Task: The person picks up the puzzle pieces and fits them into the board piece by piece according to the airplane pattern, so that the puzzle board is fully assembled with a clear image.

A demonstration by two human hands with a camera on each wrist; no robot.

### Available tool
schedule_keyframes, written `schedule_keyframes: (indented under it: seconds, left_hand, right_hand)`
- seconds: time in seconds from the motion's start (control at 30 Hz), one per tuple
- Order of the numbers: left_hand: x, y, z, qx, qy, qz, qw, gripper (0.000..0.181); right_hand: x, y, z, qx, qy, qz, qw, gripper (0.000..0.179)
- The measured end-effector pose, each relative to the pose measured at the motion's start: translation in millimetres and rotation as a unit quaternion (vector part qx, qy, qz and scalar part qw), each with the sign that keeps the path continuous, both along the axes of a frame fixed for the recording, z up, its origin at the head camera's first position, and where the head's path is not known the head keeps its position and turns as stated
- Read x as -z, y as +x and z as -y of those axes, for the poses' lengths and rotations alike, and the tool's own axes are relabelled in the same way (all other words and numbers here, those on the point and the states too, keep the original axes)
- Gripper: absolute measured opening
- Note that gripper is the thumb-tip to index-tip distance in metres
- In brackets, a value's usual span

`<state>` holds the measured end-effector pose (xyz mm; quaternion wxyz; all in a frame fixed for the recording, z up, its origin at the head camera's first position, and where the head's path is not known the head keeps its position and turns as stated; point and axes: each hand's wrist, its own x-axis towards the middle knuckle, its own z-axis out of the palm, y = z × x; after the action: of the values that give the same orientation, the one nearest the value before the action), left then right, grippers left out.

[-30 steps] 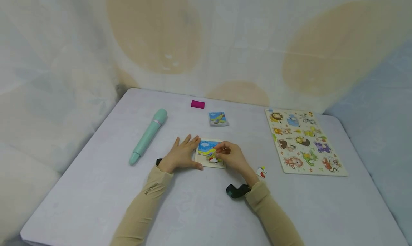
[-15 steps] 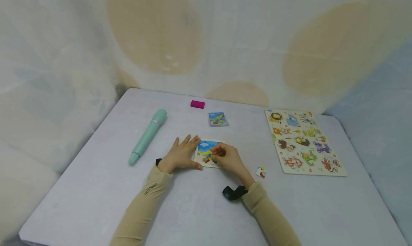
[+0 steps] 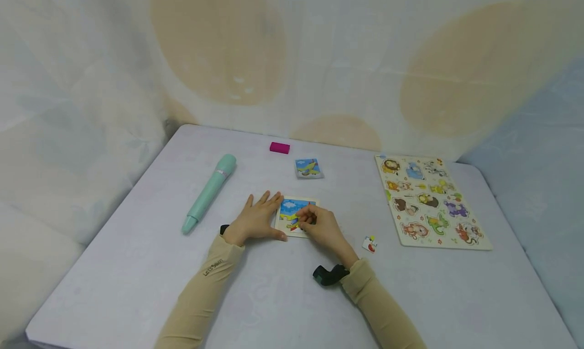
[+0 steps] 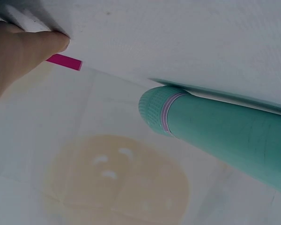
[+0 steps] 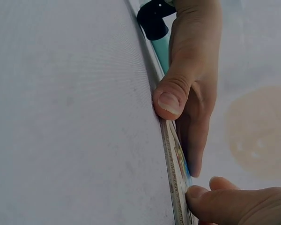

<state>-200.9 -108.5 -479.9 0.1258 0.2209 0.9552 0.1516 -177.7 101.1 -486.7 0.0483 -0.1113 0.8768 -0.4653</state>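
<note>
A small wooden picture puzzle [image 3: 292,205] lies in its frame on the table, blue sky and a yellow shape showing. My left hand [image 3: 256,221], fingers spread, rests along its left side; in the right wrist view that thumb [image 5: 168,101] touches the frame's edge. Over the right part of the board my right hand [image 3: 323,228] is bent, thumb and fingertips pinching a puzzle piece [image 3: 294,227] down at the picture. Much of the piece is hidden by the fingers. A loose puzzle piece [image 3: 370,244] lies right of the right wrist.
A mint-green microphone-shaped object [image 3: 210,194] lies left of the left hand. Behind the puzzle are a wrapped airplane picture puzzle [image 3: 308,168] and a magenta block [image 3: 280,147]. An animal puzzle board [image 3: 431,204] lies to the right.
The right hand has brought its piece down and slightly left from above the board onto the picture; the piece was tilted in the fingers before. The left hand has stayed in place.
</note>
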Motion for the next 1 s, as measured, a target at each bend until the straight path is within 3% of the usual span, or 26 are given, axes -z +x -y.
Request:
schedule_keyframes:
  seconds: [0.3, 0.47, 0.6, 1.0]
  left_hand:
    - [-1.0, 0.7, -1.2, 0.002, 0.002, 0.006, 1.0000, 0.113]
    - [-1.4, 1.3, -0.6, -0.004, -0.005, 0.015, 0.9999, 0.113]
    - [-1.4, 1.0, -0.8, -0.006, -0.002, 0.018, 0.9998, 0.112]
    - [3.1, -4.5, -3.1, 0.000, 0.002, 0.015, 0.9999, 0.113]
  right_hand:
    - [0.6, 0.9, -1.8, 0.043, 0.028, -0.002, 0.9987, 0.016]
    - [-1.5, -1.1, -11.1, 0.036, -0.014, 0.031, 0.9988, 0.020]
    - [-5.8, -2.7, -23.0, 0.030, -0.040, 0.037, 0.9980, 0.024]
    - [-11.8, -0.9, -77.6, 0.077, -0.018, 0.043, 0.9959, 0.029]
